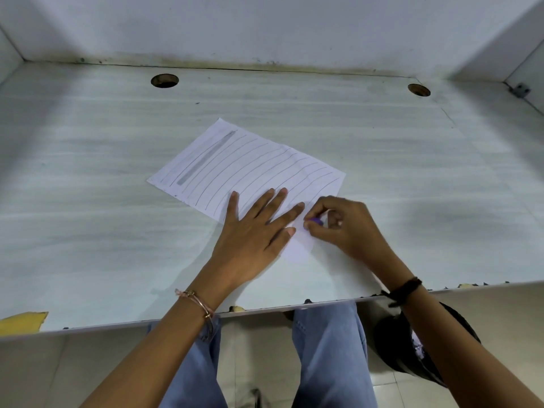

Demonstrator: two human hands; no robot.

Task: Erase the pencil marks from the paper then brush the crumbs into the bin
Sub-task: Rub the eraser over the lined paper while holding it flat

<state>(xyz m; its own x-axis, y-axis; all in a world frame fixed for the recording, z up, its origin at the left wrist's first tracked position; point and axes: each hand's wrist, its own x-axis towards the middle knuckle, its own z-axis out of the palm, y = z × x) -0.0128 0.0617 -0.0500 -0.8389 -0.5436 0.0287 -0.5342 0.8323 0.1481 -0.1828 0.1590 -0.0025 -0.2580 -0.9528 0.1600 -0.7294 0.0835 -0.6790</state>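
Note:
A white sheet of paper lies slanted on the pale desk, covered with pencil lines and a thick grey shaded bar near its far left edge. My left hand rests flat on the paper's near part, fingers spread and straight. My right hand pinches a small purple eraser against the paper's near right corner. The strip of paper by the eraser looks blank. A black bin with paper scraps inside stands on the floor under the desk's front edge, to the right of my legs.
Two round cable holes sit near the back of the desk. White walls close in the back and both sides. The desk's front edge is chipped, with a yellow patch at the near left. A metal bracket sits at the far right corner.

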